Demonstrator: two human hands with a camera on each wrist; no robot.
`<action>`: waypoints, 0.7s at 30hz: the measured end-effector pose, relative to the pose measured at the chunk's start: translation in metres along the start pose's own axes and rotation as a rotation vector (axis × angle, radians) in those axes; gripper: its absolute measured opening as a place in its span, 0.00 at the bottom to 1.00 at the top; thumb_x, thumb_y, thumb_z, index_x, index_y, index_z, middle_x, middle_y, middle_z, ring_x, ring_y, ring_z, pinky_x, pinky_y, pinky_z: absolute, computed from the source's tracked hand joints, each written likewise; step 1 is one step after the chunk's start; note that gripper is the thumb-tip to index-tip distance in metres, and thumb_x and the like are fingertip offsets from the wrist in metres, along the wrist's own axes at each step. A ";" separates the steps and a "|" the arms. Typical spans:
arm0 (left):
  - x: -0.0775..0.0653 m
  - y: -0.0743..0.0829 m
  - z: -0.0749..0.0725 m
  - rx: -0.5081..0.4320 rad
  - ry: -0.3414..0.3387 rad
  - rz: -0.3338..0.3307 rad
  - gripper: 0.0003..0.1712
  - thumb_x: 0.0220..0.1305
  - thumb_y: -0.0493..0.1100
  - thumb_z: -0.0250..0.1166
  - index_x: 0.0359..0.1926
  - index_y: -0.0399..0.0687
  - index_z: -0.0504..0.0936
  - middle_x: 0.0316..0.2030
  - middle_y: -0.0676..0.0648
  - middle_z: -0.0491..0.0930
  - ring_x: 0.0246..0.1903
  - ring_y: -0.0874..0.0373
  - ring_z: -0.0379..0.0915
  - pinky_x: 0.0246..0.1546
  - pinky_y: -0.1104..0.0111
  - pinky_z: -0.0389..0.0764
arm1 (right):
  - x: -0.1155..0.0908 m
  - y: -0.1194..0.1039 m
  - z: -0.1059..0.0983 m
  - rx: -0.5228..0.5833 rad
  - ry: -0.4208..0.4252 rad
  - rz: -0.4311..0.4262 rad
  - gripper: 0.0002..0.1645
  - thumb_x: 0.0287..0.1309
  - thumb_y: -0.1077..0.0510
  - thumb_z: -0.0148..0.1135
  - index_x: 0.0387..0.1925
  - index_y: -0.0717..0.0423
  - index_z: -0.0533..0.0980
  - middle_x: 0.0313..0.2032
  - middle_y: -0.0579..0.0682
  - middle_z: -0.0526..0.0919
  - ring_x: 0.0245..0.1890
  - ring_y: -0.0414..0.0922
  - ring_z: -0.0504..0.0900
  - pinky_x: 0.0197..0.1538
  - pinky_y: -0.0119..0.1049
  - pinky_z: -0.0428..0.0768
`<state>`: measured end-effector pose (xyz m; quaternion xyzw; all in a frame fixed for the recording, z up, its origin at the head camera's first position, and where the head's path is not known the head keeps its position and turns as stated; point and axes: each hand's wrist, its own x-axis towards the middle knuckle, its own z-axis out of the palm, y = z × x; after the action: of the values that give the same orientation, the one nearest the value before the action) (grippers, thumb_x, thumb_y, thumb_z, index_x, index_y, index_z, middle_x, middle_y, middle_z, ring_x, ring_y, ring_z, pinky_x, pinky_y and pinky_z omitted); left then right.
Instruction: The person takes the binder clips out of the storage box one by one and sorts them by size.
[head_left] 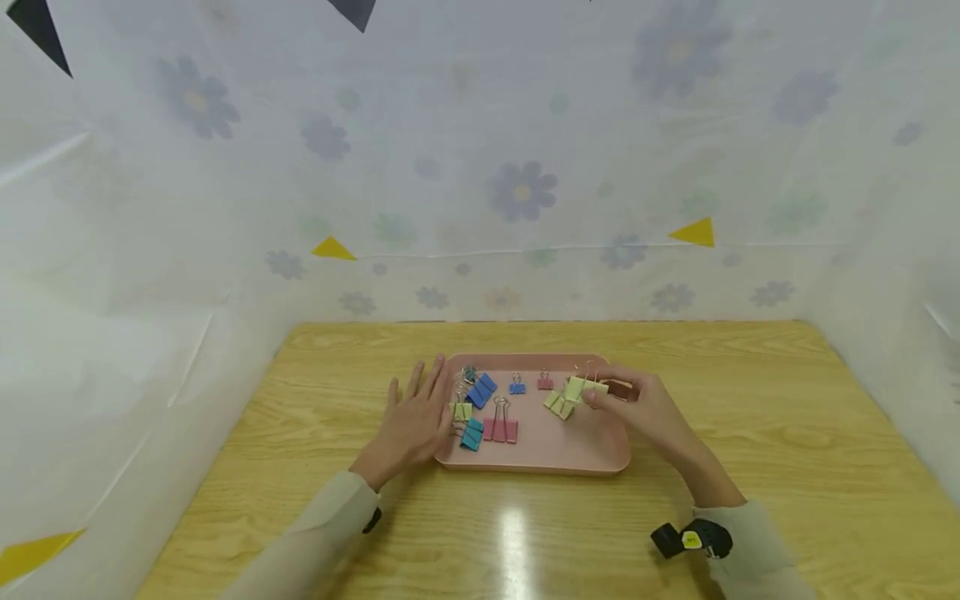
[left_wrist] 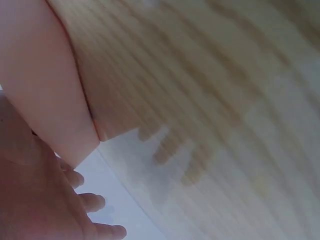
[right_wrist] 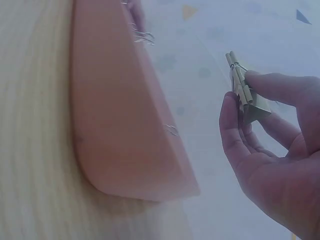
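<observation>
A pink tray (head_left: 555,446) holds several binder clips. My right hand (head_left: 648,412) pinches a pale yellow binder clip (right_wrist: 256,109) between thumb and fingers over the tray's right side. Just left of it, a second yellow binder clip (head_left: 560,406) overlaps it in the head view. My left hand (head_left: 412,425) lies with straight, spread fingers along the tray's left rim. Nearest to it are a small yellow clip (head_left: 462,412), a teal clip (head_left: 472,435) and a blue clip (head_left: 482,390). A large pink clip (head_left: 500,430) stands further in, its wire handles up.
A small blue clip (head_left: 517,388) and a small pink clip (head_left: 545,383) sit towards the tray's back wall. Under the tray is a wood-grain table (head_left: 360,550). Flower-printed sheeting (head_left: 465,150) closes off the back and both sides.
</observation>
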<state>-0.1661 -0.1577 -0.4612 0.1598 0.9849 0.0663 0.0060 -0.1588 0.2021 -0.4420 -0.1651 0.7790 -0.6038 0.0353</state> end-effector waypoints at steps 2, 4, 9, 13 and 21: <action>0.000 -0.001 0.001 0.004 -0.005 -0.011 0.37 0.81 0.50 0.41 0.83 0.43 0.45 0.82 0.46 0.41 0.80 0.41 0.38 0.72 0.33 0.44 | -0.001 -0.002 -0.009 0.026 0.012 0.006 0.22 0.69 0.55 0.66 0.60 0.63 0.79 0.62 0.63 0.78 0.54 0.38 0.84 0.53 0.37 0.83; 0.000 -0.001 0.002 0.002 -0.012 -0.017 0.37 0.81 0.50 0.40 0.83 0.43 0.45 0.82 0.46 0.40 0.80 0.41 0.37 0.72 0.33 0.44 | -0.002 -0.001 -0.018 0.053 0.031 0.012 0.23 0.70 0.55 0.65 0.61 0.63 0.78 0.65 0.64 0.75 0.55 0.38 0.84 0.54 0.37 0.83; -0.001 0.000 0.004 -0.008 -0.007 -0.012 0.36 0.81 0.50 0.40 0.83 0.45 0.43 0.82 0.47 0.41 0.80 0.42 0.37 0.72 0.33 0.43 | -0.010 -0.004 -0.039 -0.022 0.098 0.068 0.28 0.71 0.50 0.64 0.66 0.60 0.76 0.71 0.61 0.69 0.68 0.53 0.74 0.62 0.42 0.79; -0.001 0.001 0.005 -0.005 0.016 -0.010 0.37 0.81 0.50 0.40 0.83 0.45 0.43 0.82 0.47 0.42 0.80 0.43 0.37 0.72 0.33 0.44 | -0.013 -0.005 -0.049 -0.085 0.149 0.099 0.30 0.70 0.48 0.65 0.67 0.57 0.76 0.73 0.59 0.68 0.74 0.59 0.64 0.68 0.40 0.72; 0.002 0.005 0.010 0.001 0.057 -0.006 0.36 0.81 0.50 0.40 0.83 0.46 0.45 0.82 0.47 0.44 0.80 0.42 0.38 0.71 0.32 0.44 | -0.019 0.006 -0.068 -0.109 0.200 0.111 0.29 0.70 0.49 0.65 0.67 0.57 0.77 0.73 0.59 0.68 0.72 0.61 0.66 0.58 0.20 0.73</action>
<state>-0.1662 -0.1513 -0.4705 0.1550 0.9852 0.0704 -0.0218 -0.1590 0.2724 -0.4327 -0.0624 0.8181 -0.5714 -0.0184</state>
